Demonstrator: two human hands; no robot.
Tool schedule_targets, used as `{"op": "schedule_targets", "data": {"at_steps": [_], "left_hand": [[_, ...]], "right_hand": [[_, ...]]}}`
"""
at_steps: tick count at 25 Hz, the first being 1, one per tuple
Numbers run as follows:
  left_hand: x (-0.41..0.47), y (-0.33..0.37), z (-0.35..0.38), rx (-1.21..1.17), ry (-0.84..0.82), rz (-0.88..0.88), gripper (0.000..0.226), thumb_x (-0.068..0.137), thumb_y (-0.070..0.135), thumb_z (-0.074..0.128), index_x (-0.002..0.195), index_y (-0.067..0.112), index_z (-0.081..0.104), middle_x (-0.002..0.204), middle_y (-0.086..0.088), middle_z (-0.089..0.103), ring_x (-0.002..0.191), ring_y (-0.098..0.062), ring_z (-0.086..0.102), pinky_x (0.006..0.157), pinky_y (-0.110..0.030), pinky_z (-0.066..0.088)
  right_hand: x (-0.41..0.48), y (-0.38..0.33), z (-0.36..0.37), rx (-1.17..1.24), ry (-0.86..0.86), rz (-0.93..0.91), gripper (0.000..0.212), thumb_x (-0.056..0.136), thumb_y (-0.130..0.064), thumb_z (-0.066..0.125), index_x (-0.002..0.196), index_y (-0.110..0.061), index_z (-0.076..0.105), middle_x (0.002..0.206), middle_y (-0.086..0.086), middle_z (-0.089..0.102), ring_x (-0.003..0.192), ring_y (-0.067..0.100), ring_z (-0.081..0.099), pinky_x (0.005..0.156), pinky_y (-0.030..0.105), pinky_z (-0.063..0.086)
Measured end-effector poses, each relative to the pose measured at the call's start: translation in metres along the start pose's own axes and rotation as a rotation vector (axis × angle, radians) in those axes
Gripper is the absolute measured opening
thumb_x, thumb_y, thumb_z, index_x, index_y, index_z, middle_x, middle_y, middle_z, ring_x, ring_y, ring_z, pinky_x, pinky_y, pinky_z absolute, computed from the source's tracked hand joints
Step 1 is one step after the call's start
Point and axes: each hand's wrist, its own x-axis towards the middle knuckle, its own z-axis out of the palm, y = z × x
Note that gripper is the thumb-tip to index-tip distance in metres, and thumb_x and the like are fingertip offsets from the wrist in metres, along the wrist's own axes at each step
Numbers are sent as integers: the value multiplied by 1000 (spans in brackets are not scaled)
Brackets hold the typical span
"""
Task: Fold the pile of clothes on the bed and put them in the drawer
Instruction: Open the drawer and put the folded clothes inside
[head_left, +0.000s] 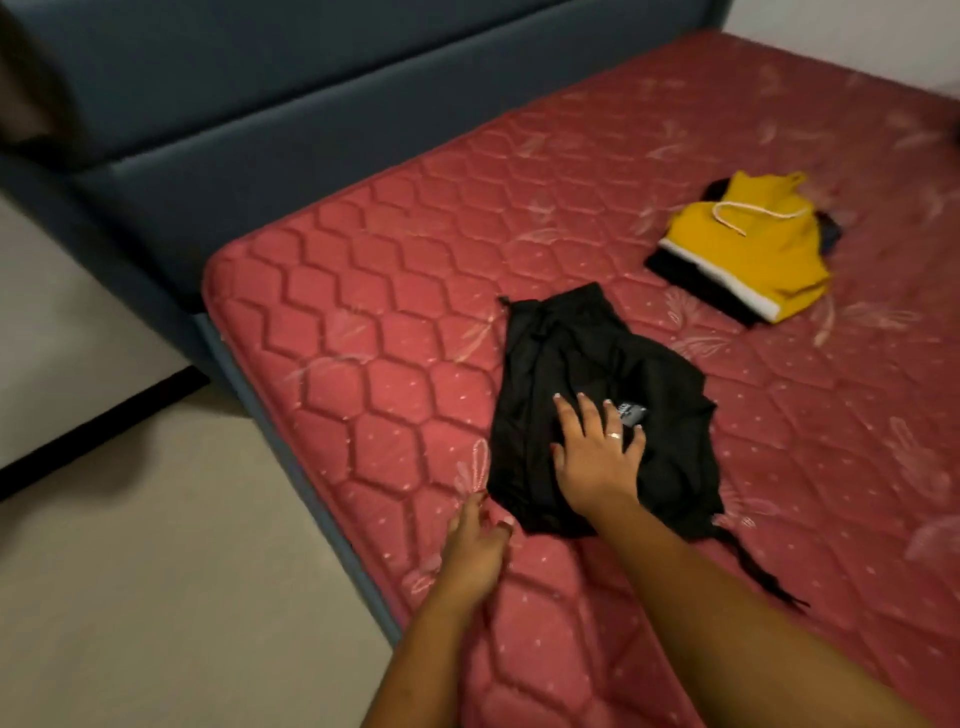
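On red mattress (363, 312), near edge: black garment (571, 353), partly folded. R hand (597, 457) flat, fingers spread, pressing it. L hand (478, 540) curled at near corner; grip unclear. Fabric prob. soft, light, limp; take by corners.

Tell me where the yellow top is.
In the head view, the yellow top lies upper right on the red mattress, atop dark clothes, beyond the black garment under the right hand.

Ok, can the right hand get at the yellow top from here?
Probably yes: the right hand lies flat on the black garment, and only bare mattress separates it from the yellow top.
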Motion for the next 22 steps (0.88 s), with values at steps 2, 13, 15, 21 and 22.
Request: {"op": "schedule_targets", "data": {"at_steps": [2,13,15,21,22], "left_hand": [[30,-5,19,-26,17,-41,76,70,41,58,139,14,43,139,-13,50,128,-25,47,109,-36,37],[102,42,55,305,101,-40,73,80,43,72,143,26,39,146,-20,30,135,-38,33,113,-41,29],[111,48,55,323,86,-25,91,75,43,77,148,21,27,144,-18,37,133,-36,37,112,-40,31],[117,53,71,-41,-130,-28,73,84,3,69,143,13,27,137,-6,49,112,-16,51,98,-26,41],[116,51,74,-93,-123,-40,68,85,0,66,142,14,32,135,-5,52,109,-17,54,93,-25,44]], "right_hand": [[25,43,-5,33,15,151,69,95,-43,45,152,-37,6,160,-4,9,147,28,4,113,60,8],[77,118,8,462,-153,660,116,69,-73,63,151,-34,-8,155,13,21,137,39,28,108,55,26],[85,121,9,489,-151,627,123,67,-69,70,152,-28,-9,152,15,27,136,38,30,108,51,29],[98,124,19,669,-130,485,106,63,-51,81,147,-21,23,138,11,48,125,34,48,103,43,41],[98,122,20,736,-142,460,97,63,-45,82,142,-20,31,132,9,54,120,32,53,99,41,44]]}}
